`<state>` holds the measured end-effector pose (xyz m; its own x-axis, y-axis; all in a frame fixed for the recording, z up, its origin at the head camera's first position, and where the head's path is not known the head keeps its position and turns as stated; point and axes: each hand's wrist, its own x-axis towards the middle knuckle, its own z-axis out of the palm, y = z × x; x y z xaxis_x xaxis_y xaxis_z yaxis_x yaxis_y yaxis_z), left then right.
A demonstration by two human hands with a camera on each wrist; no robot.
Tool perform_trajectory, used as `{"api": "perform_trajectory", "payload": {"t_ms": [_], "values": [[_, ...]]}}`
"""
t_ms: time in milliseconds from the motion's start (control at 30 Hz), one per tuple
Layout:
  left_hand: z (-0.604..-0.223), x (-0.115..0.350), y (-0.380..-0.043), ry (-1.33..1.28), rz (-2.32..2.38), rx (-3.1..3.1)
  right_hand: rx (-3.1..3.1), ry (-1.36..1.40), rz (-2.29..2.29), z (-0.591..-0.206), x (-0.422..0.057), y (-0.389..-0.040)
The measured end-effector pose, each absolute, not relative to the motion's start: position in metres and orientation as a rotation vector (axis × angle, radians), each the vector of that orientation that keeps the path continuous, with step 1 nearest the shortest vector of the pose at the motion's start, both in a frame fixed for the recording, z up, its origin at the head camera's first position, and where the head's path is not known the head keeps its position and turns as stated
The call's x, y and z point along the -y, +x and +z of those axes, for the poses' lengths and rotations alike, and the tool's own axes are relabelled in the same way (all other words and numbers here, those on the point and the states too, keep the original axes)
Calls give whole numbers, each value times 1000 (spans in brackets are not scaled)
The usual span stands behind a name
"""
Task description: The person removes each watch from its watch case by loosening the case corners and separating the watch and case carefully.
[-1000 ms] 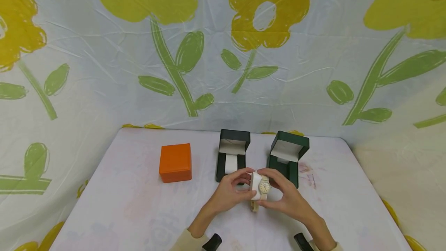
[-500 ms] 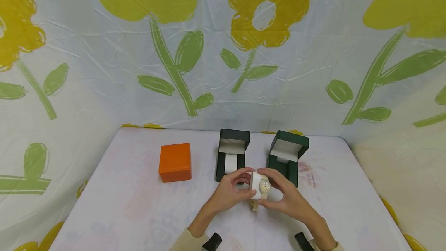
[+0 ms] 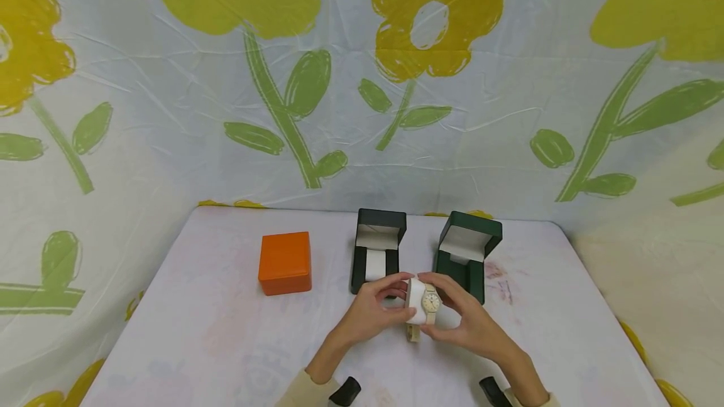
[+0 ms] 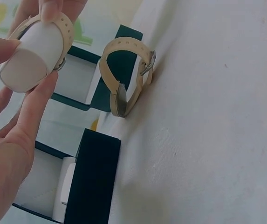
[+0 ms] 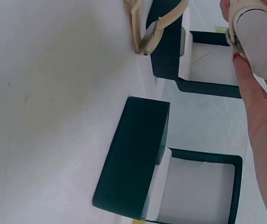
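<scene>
Between both hands is a white watch cushion (image 3: pixel 416 302) with a cream-strapped watch (image 3: pixel 432 301) around its right part. My left hand (image 3: pixel 369 314) grips the cushion's left end, thumb below and fingers above. My right hand (image 3: pixel 466 322) pinches the watch at its strap, dial facing up between thumb and fingers. In the left wrist view the strap loops round the cushion's far end, its buckle underneath. A second watch (image 4: pixel 119 77) with a beige strap stands on its side on the table below the hands, its strap fastened in a loop.
Behind the hands stand an open black-looking box (image 3: pixel 392 265) with a white cushion inside and an open dark green box (image 3: pixel 476 278), partly hidden by my right hand. A closed orange box (image 3: pixel 285 262) sits to the left on the white-covered table (image 3: pixel 226 344). Flowered cloth hangs behind.
The watch has shifted very slightly to the right on the cushion along with my right fingers. My left hand and the boxes stay in place.
</scene>
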<state>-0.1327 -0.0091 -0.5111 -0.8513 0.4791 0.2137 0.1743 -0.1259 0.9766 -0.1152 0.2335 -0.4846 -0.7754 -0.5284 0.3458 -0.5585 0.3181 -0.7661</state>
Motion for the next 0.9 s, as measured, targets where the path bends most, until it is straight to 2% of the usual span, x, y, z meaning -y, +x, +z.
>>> {"api": "perform_trajectory", "payload": {"t_ms": [900], "values": [[-512,7,-128,725,2124,-1853,2492,945,1538,-483,-233,-113]]}}
